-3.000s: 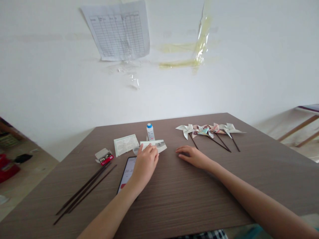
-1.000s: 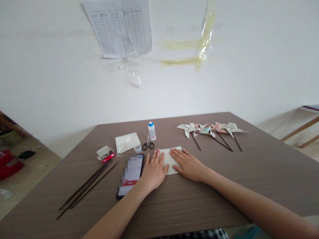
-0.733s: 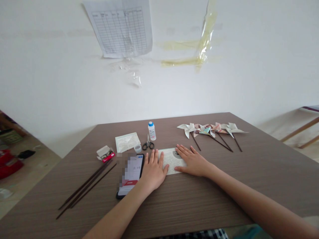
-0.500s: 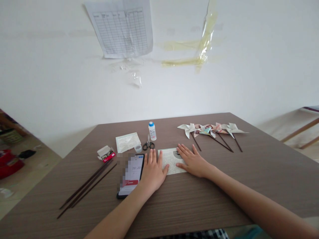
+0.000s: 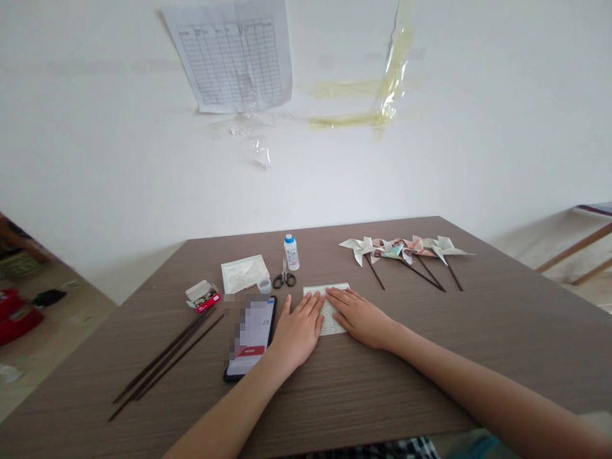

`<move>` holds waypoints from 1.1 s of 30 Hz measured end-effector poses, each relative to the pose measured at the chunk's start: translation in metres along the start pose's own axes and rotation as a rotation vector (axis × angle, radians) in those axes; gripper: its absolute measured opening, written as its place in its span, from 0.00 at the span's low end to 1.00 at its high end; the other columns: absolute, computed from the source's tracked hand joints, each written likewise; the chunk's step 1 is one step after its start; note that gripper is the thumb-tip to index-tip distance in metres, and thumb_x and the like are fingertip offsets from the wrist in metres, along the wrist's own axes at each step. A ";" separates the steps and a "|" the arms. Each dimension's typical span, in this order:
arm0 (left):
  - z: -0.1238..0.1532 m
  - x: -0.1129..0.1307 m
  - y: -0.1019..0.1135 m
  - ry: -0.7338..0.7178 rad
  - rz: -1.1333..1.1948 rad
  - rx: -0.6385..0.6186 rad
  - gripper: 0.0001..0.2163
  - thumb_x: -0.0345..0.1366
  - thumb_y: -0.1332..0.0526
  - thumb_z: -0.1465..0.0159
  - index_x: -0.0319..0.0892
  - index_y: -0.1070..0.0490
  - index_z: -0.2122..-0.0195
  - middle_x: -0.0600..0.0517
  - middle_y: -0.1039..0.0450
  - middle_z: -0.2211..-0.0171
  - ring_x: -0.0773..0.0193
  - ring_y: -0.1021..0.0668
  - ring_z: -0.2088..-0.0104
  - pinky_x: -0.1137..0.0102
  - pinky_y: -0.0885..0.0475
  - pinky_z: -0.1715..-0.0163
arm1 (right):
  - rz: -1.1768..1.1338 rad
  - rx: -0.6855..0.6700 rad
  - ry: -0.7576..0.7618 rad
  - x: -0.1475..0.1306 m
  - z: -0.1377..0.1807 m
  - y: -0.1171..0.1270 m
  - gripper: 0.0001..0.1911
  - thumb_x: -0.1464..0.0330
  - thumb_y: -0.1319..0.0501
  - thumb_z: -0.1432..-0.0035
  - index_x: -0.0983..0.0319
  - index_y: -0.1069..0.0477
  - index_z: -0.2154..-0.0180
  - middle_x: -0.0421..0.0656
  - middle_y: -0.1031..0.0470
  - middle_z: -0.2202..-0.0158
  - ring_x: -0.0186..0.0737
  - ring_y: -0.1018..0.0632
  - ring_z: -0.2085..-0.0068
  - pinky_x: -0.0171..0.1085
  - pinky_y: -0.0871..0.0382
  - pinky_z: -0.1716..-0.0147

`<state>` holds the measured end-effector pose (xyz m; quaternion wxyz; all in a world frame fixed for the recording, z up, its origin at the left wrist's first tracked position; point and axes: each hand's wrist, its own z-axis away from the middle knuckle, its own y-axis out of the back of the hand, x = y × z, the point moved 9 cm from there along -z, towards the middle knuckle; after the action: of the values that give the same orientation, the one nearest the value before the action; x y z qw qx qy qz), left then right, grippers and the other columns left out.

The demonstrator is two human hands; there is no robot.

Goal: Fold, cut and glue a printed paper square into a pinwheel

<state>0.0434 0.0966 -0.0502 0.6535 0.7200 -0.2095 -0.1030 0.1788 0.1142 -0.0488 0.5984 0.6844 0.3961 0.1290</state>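
Note:
A small printed sheet of paper [image 5: 333, 324] lies flat on the brown table, partly covered by both hands. My left hand [image 5: 297, 328] rests on its left side, fingers stretched out and palm down. From the right, my right hand [image 5: 361, 315] lies flat across the sheet, its fingertips close to those of the left. Neither hand grips anything. Just left of my left hand is a phone [image 5: 251, 344] with a partly blurred screen. Beyond the hands stand a blue-capped glue bottle [image 5: 291, 254] and black-handled scissors [image 5: 285, 279].
Several paper pinwheels [image 5: 401, 247] on dark sticks lie at the back right. On the left are loose dark sticks [image 5: 165, 357], an open small red-and-white box [image 5: 203, 296], a stack of paper [image 5: 243, 274] and a small clear cup [image 5: 264, 285]. A wall rises behind the table [image 5: 459, 357].
My left hand has turned inward, its fingers shifting right onto the sheet. My right hand has slid slightly left, so the fingertips of both hands are closer together.

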 end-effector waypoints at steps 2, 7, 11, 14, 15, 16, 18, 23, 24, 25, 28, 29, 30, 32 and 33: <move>0.000 -0.002 0.001 0.023 0.003 -0.020 0.27 0.36 0.50 0.16 0.48 0.33 0.19 0.41 0.33 0.20 0.44 0.29 0.20 0.29 0.42 0.19 | 0.038 -0.028 -0.016 0.000 0.001 0.002 0.31 0.64 0.44 0.19 0.56 0.32 0.20 0.52 0.33 0.19 0.60 0.29 0.20 0.66 0.41 0.18; 0.002 -0.011 0.005 0.104 -0.017 0.010 0.26 0.40 0.47 0.16 0.46 0.32 0.19 0.39 0.36 0.18 0.39 0.31 0.19 0.30 0.40 0.19 | 0.134 -0.136 -0.134 0.014 0.002 0.007 0.34 0.52 0.44 0.17 0.51 0.37 0.18 0.52 0.43 0.15 0.68 0.36 0.17 0.79 0.49 0.20; 0.006 -0.016 0.009 0.156 -0.034 0.076 0.27 0.45 0.45 0.17 0.45 0.29 0.21 0.37 0.32 0.20 0.34 0.30 0.20 0.30 0.40 0.20 | 0.135 -0.205 -0.273 0.031 0.002 0.011 0.44 0.39 0.39 0.24 0.48 0.41 0.16 0.52 0.49 0.13 0.72 0.43 0.15 0.84 0.57 0.22; 0.006 -0.014 0.012 0.177 -0.048 0.059 0.27 0.45 0.45 0.17 0.43 0.29 0.21 0.36 0.31 0.21 0.34 0.31 0.19 0.30 0.42 0.19 | 0.120 -0.235 -0.310 0.036 0.003 0.012 0.51 0.35 0.40 0.26 0.53 0.45 0.15 0.54 0.51 0.13 0.70 0.45 0.14 0.82 0.62 0.21; 0.006 -0.013 0.012 0.190 -0.058 0.035 0.28 0.45 0.45 0.17 0.42 0.30 0.21 0.36 0.32 0.20 0.35 0.32 0.19 0.31 0.43 0.18 | 0.119 -0.238 -0.317 0.036 0.003 0.012 0.52 0.35 0.40 0.26 0.54 0.46 0.15 0.55 0.52 0.13 0.70 0.46 0.14 0.82 0.63 0.20; 0.006 -0.013 0.012 0.206 -0.070 0.007 0.28 0.45 0.45 0.17 0.41 0.31 0.20 0.35 0.34 0.20 0.35 0.33 0.18 0.32 0.43 0.18 | 0.121 -0.243 -0.324 0.037 0.004 0.012 0.53 0.35 0.41 0.25 0.56 0.47 0.15 0.56 0.54 0.13 0.70 0.47 0.14 0.81 0.64 0.20; 0.007 -0.011 0.014 0.225 -0.095 -0.023 0.29 0.45 0.46 0.17 0.39 0.31 0.20 0.33 0.35 0.19 0.36 0.34 0.18 0.32 0.44 0.18 | 0.129 -0.258 -0.334 0.037 0.004 0.011 0.54 0.35 0.42 0.25 0.60 0.49 0.14 0.58 0.57 0.13 0.69 0.49 0.13 0.81 0.66 0.20; 0.006 -0.006 0.024 0.218 -0.142 0.016 0.27 0.44 0.43 0.17 0.39 0.29 0.21 0.32 0.33 0.20 0.32 0.31 0.20 0.29 0.39 0.21 | 0.126 -0.257 -0.271 0.032 0.001 0.009 0.53 0.37 0.42 0.23 0.65 0.48 0.15 0.63 0.60 0.13 0.70 0.52 0.13 0.82 0.65 0.21; 0.006 -0.005 0.025 0.210 -0.146 0.028 0.27 0.43 0.42 0.18 0.40 0.30 0.21 0.33 0.33 0.20 0.32 0.31 0.20 0.29 0.38 0.21 | 0.122 -0.249 -0.254 0.031 0.000 0.009 0.53 0.38 0.40 0.23 0.65 0.46 0.15 0.64 0.60 0.13 0.70 0.52 0.13 0.82 0.65 0.21; 0.006 -0.005 0.026 0.198 -0.146 0.037 0.27 0.43 0.42 0.18 0.40 0.30 0.21 0.33 0.33 0.20 0.32 0.30 0.20 0.30 0.38 0.21 | 0.117 -0.239 -0.244 0.030 -0.001 0.010 0.53 0.39 0.39 0.23 0.66 0.45 0.16 0.65 0.59 0.13 0.70 0.52 0.13 0.81 0.66 0.20; 0.005 -0.003 0.026 0.146 -0.123 0.034 0.26 0.40 0.42 0.18 0.43 0.30 0.21 0.36 0.33 0.20 0.33 0.30 0.20 0.30 0.35 0.22 | 0.066 -0.195 -0.204 0.028 -0.003 0.016 0.49 0.43 0.33 0.25 0.64 0.40 0.17 0.62 0.57 0.13 0.69 0.51 0.13 0.78 0.64 0.19; 0.005 -0.003 0.025 0.131 -0.111 0.025 0.26 0.39 0.42 0.18 0.44 0.29 0.21 0.37 0.33 0.19 0.33 0.30 0.20 0.29 0.35 0.22 | 0.033 -0.184 -0.171 0.026 -0.004 0.018 0.45 0.46 0.33 0.25 0.60 0.37 0.18 0.59 0.55 0.13 0.68 0.49 0.13 0.77 0.62 0.19; 0.005 -0.004 0.024 0.117 -0.101 0.019 0.25 0.38 0.41 0.18 0.47 0.29 0.21 0.39 0.33 0.19 0.33 0.30 0.20 0.29 0.34 0.23 | -0.004 -0.180 -0.130 0.023 -0.004 0.020 0.40 0.50 0.34 0.24 0.57 0.34 0.20 0.56 0.51 0.13 0.66 0.47 0.14 0.76 0.61 0.18; 0.005 -0.005 0.023 0.099 -0.085 0.018 0.24 0.38 0.41 0.18 0.50 0.26 0.23 0.42 0.32 0.19 0.34 0.30 0.20 0.28 0.34 0.23 | -0.075 -0.192 -0.061 0.018 -0.005 0.023 0.30 0.57 0.37 0.21 0.52 0.28 0.23 0.51 0.40 0.16 0.60 0.40 0.15 0.72 0.60 0.17; 0.004 -0.005 0.023 0.094 -0.082 0.020 0.23 0.38 0.41 0.18 0.51 0.25 0.24 0.43 0.31 0.20 0.35 0.30 0.20 0.28 0.34 0.23 | -0.102 -0.205 -0.047 0.018 -0.005 0.024 0.28 0.60 0.39 0.21 0.51 0.26 0.25 0.49 0.35 0.18 0.57 0.36 0.17 0.71 0.60 0.16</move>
<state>0.0331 0.0936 -0.0290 0.6504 0.7387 -0.1499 -0.0939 0.1968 0.1310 -0.0305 0.6801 0.6016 0.4008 0.1220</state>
